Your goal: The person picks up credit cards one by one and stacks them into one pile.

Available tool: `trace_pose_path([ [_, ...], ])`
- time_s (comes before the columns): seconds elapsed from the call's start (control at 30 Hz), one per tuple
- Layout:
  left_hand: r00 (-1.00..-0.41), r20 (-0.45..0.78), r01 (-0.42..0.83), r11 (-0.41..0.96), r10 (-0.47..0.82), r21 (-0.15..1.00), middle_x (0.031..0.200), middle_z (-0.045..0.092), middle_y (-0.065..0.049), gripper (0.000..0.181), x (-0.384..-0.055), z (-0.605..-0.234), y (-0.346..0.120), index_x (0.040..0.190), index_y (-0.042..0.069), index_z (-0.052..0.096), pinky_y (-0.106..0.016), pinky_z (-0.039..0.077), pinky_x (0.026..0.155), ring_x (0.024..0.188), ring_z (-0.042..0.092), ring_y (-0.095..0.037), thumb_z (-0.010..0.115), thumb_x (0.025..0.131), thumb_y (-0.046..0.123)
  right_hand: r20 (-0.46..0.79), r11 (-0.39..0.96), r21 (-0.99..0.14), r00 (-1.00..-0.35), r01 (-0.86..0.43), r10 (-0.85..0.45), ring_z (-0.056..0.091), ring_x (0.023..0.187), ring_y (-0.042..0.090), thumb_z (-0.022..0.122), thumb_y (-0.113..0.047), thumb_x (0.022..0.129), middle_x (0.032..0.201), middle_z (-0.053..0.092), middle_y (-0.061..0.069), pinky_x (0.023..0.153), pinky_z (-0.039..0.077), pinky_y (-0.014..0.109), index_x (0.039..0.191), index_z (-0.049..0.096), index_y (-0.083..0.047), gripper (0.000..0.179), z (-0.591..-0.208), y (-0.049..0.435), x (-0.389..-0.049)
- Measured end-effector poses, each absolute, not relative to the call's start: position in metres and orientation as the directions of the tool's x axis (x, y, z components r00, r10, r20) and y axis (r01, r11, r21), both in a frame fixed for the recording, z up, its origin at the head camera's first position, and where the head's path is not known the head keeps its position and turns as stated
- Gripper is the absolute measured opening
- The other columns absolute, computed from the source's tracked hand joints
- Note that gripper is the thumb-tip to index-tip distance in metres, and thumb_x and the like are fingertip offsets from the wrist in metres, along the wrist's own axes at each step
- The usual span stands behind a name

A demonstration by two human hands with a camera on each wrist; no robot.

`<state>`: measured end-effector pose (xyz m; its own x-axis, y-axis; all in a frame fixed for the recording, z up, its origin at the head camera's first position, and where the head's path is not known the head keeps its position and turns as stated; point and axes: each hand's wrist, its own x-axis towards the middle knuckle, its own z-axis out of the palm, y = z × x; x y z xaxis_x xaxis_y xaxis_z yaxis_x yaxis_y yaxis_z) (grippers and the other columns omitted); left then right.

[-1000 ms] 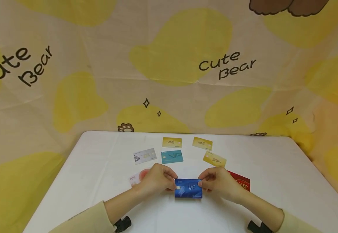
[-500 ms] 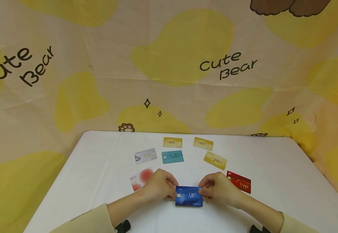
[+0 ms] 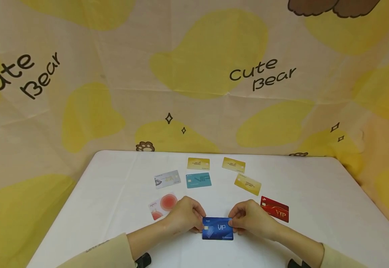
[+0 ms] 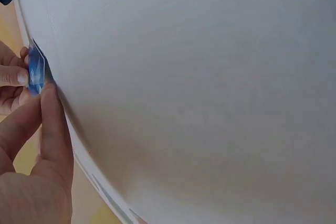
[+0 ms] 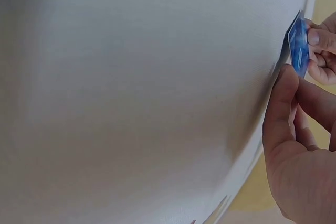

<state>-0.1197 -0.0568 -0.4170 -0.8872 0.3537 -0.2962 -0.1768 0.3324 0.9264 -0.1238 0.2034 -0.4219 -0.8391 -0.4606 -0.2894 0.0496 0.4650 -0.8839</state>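
A blue VIP card (image 3: 217, 228) is held between both hands near the front middle of the table in the head view. My left hand (image 3: 185, 214) pinches its left edge between thumb and fingers. The opposite edge is pinched by my right hand (image 3: 252, 219). In the left wrist view the card (image 4: 37, 69) appears nearly edge-on, with the left hand (image 4: 39, 156) below it. Likewise, the right wrist view has the card (image 5: 298, 45) tilted above the right hand (image 5: 299, 140). Whether its lower edge touches the table cannot be told.
On the white table (image 3: 120, 208) lie a pink card (image 3: 163, 205), a silver card (image 3: 167, 179), a teal card (image 3: 198, 180) and a red VIP card (image 3: 275, 209). Three gold cards (image 3: 198, 163) lie farther back. A patterned cloth (image 3: 194, 74) hangs behind.
Both hands have drawn the blue card toward the table's front, mostly in the first half second. More of the pink and red cards now shows. The other cards stay in place.
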Motion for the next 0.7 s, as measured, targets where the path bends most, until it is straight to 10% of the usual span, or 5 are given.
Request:
trace_pose_path([
  [0.7, -0.913, -0.228, -0.089, 0.383, 0.337, 0.919, 0.074, 0.066, -0.009, 0.019, -0.1206, -0.4216, -0.0487, 0.085, -0.006, 0.074, -0.027, 0.057, 0.052, 0.058, 0.063, -0.017, 0.075, 0.069, -0.016, -0.236, 0.596, -0.795, -0.850, -0.110, -0.471, 0.057, 0.072, 0.018, 0.082, -0.011, 0.090, 0.077, 0.062, -0.001, 0.059, 0.048, 0.022, 0.092, 0.075, -0.008, 0.008, -0.4240, 0.2023, -0.1288],
])
